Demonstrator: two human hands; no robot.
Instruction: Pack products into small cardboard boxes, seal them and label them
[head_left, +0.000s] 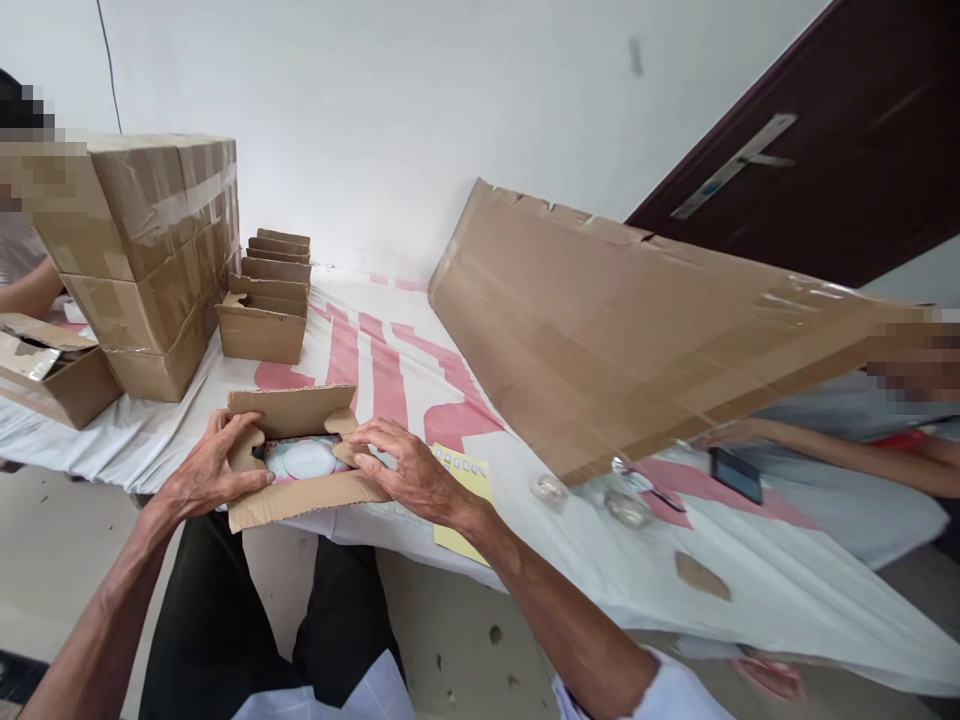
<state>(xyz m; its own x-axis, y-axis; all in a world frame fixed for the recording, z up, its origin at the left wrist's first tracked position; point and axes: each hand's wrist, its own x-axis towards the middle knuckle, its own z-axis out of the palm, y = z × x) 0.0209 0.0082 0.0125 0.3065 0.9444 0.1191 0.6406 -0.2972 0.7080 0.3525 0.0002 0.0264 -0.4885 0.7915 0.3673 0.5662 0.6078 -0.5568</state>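
Note:
A small open cardboard box (291, 408) sits at the table's front edge, its front and back long flaps raised outward. Inside lies a packet with a pale round patch (309, 459), seen only from above. My left hand (214, 470) grips the box's left end, thumb over the front corner and fingers at the back. At the opposite end, my right hand (409, 470) is curled over the right side flap and edge. Just right of the box, a yellow notepad sheet (469, 490) lies partly under my right forearm.
Taped cartons (150, 260) are stacked at the left, beside another open box (67, 375). Behind my box stands a row of open small boxes (262, 325). A large cardboard sheet (615, 320) leans across the right. Beyond it, a person's arm (840, 450) rests near a phone (735, 475).

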